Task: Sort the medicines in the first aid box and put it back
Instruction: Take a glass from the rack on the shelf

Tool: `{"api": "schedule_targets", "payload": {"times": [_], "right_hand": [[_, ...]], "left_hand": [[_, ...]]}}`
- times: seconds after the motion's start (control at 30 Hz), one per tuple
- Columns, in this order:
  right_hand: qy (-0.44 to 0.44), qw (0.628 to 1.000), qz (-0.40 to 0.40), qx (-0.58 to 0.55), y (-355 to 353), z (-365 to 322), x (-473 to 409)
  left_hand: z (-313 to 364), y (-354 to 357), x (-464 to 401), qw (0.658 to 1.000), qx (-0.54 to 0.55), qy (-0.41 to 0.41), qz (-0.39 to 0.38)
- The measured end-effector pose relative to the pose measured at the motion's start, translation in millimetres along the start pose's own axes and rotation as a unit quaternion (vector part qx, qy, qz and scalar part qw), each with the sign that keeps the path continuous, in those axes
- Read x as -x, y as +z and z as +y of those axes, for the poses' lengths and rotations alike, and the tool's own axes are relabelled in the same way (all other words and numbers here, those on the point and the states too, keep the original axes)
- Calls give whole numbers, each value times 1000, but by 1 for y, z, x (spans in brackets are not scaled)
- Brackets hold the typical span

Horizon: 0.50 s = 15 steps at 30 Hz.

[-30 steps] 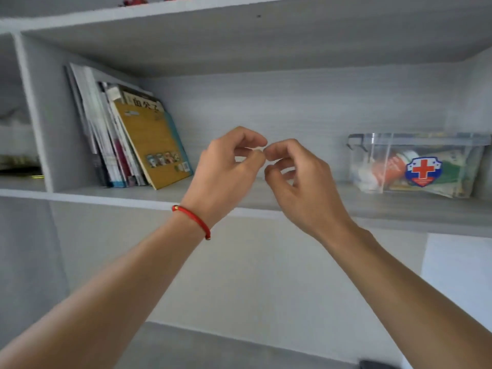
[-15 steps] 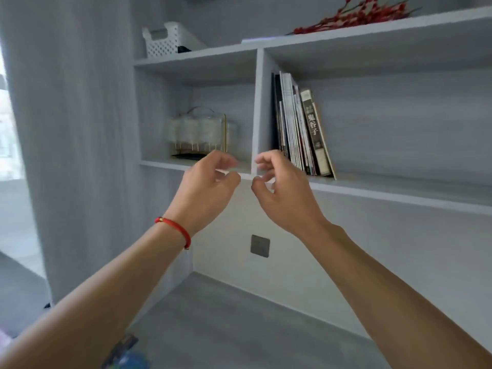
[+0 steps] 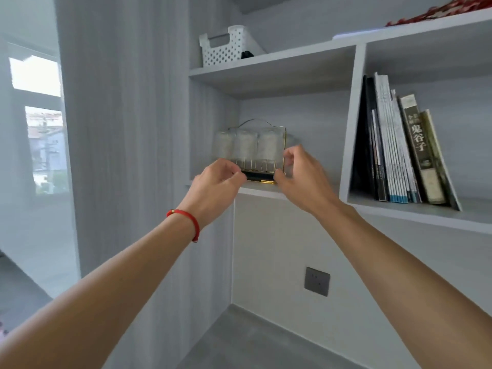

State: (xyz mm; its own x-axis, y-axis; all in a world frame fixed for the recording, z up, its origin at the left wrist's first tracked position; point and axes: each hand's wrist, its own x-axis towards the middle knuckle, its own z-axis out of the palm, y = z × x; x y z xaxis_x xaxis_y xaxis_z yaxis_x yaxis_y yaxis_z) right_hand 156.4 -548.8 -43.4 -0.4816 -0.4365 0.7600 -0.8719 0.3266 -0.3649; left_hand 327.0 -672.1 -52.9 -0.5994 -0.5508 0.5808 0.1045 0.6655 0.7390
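The first aid box is not in view. My left hand (image 3: 215, 182), with a red cord on its wrist, is raised in front of the shelf with its fingers curled against the thumb and holds nothing. My right hand (image 3: 300, 177) is raised beside it, a small gap apart, with fingers and thumb curled in a claw and nothing between them. Both hands overlap the lower corners of a wire rack of upturned glasses (image 3: 247, 147). Whether they touch it I cannot tell.
The rack stands in a grey shelf (image 3: 266, 191) compartment. Leaning books (image 3: 399, 155) fill the compartment to the right. A white perforated basket (image 3: 229, 46) sits on the shelf above, red branches (image 3: 452, 12) at top right. A wall socket (image 3: 316, 281) is below, a window (image 3: 40, 115) far left.
The view has swung left along the shelf: the first aid box has left the frame and the glass rack is now central. My hands stay raised, now slightly further apart.
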Motion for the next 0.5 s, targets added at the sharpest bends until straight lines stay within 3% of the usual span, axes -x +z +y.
{"api": "schedule_targets", "payload": {"times": [0.23,0.5], "right_hand": [[62,997,19,36,44,8,-118],[210,978,7,4,89,21,-193]], "left_hand": [[-42,19,-105,999,-37,29,-20],[-106,22,-174,995,-79,50,-37]]}}
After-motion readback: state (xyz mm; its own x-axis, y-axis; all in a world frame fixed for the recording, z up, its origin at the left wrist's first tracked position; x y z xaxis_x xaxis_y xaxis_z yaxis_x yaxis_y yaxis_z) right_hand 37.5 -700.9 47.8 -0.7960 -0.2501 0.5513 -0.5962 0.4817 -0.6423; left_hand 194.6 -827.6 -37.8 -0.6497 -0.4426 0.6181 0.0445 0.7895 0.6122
